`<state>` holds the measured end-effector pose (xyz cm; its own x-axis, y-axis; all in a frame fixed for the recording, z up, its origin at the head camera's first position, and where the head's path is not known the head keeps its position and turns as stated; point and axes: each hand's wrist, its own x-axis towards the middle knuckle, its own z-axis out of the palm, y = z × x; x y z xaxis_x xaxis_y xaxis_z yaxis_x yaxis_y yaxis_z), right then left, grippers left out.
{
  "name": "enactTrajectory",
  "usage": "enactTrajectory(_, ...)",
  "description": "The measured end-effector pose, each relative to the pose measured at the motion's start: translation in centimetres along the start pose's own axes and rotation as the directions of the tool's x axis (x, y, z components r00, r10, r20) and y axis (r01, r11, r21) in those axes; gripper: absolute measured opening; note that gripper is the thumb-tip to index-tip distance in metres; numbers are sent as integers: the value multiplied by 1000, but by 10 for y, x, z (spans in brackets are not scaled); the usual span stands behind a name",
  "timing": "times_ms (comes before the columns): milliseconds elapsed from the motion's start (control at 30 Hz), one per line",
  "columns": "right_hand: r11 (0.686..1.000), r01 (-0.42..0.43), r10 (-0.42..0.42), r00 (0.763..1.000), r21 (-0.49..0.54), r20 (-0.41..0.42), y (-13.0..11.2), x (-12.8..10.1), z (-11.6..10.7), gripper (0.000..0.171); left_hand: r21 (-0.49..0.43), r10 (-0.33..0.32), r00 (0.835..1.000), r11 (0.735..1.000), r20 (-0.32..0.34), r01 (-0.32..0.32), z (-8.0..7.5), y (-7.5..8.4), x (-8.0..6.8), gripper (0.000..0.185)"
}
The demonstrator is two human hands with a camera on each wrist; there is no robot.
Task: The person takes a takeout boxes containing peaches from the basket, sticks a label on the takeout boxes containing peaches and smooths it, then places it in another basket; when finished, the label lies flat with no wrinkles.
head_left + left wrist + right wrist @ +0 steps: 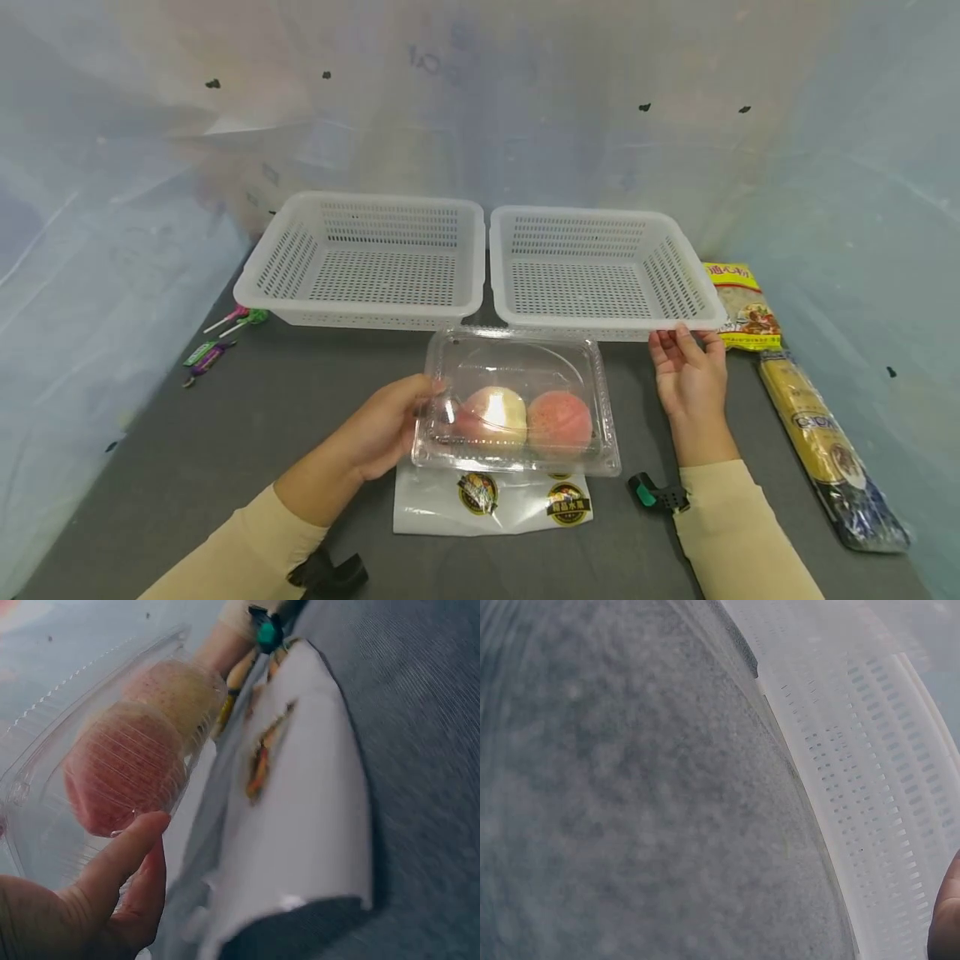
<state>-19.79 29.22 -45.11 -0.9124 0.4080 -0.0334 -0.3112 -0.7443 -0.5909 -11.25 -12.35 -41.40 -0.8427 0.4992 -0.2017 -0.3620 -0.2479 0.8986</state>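
A clear plastic clamshell box (517,367) with two peaches (558,421) inside sits just above a white stickered bag (491,504) on the grey table. My left hand (390,421) grips the box's left edge. In the left wrist view its thumb (112,862) presses the clear wall beside a peach (124,769), over the white bag (307,802). My right hand (690,375) reaches with straight fingers to the front rim of the right white basket (600,327). The right wrist view shows that basket's wall (870,772) and one fingertip (946,915).
A second white basket (360,312) stands left of the first, both without contents. Lollipops and wrapped sweets (225,329) lie at the left. A yellow macaroni packet (742,304) and a long noodle packet (825,450) lie at the right. Translucent sheeting walls surround the table.
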Motion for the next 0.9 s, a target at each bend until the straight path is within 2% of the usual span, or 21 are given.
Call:
enactTrajectory(233, 1000, -18, 18, 1000, 24, 1, -1, 1, 2, 32, -7, -25, 998, 1000, -53, 25, -14, -13, 6, 26)
enactTrajectory(400, 999, -24, 23, 1000, 26, 6, 0, 2, 2, 33, -4, -28, 996, 1000, -81, 28, -23, -16, 9, 20)
enactTrajectory(533, 999, -21, 21, 1000, 28, 9, 0, 2, 2, 35, 21, -12, 996, 1000, -85, 13, -29, -16, 11, 25)
enactTrajectory(633, 999, -29, 29, 1000, 24, 3, -1, 1, 3, 35, 77, -15, 995, 997, -99, 23, -31, -13, 11, 36)
enactTrajectory(733, 999, -44, 44, 999, 7, -12, -3, 0, 4, 34, 148, -40, 990, 987, -135, 61, -32, -9, 11, 50)
enactTrajectory(800, 999, -53, 53, 998, -5, -26, -4, -2, 6, 33, 204, -58, 984, 975, -170, 92, -33, -6, 10, 58)
enactTrajectory(900, 997, -75, 74, 996, -25, -47, -7, -4, 8, 28, 321, -61, 973, 938, -222, 132, -33, -1, 8, 67)
